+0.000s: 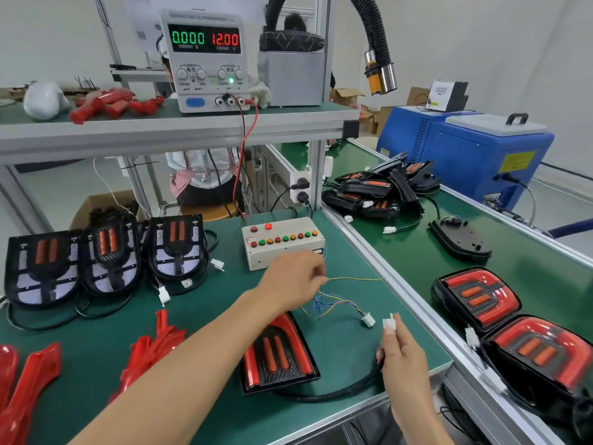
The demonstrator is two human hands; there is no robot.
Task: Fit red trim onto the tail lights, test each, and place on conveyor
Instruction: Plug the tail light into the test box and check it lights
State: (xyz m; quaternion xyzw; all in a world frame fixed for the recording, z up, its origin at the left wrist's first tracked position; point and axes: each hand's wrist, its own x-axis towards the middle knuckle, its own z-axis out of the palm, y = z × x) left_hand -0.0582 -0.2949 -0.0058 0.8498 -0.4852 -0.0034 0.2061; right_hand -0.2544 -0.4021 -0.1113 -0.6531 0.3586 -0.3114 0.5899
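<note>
A tail light (278, 353) with red trim fitted lies on the green bench in front of me. Its black cable loops right to a white connector (389, 322) that my right hand (402, 358) pinches. My left hand (293, 281) reaches over the light and pinches thin coloured wires (337, 300) near the test box (282, 242). Those wires end in a white plug (367, 319) lying on the bench, a short gap from the held connector. Three untrimmed tail lights (106, 258) stand at the left. Red trim pieces (150, 348) lie at the lower left.
The power supply (205, 59) on the upper shelf reads 0.000 A and 12.00 V. The conveyor (401, 252) at the right carries two trimmed lights (478, 297), one face-down light (460, 237) and a pile of black housings (382, 191). A blue machine (465, 152) stands beyond.
</note>
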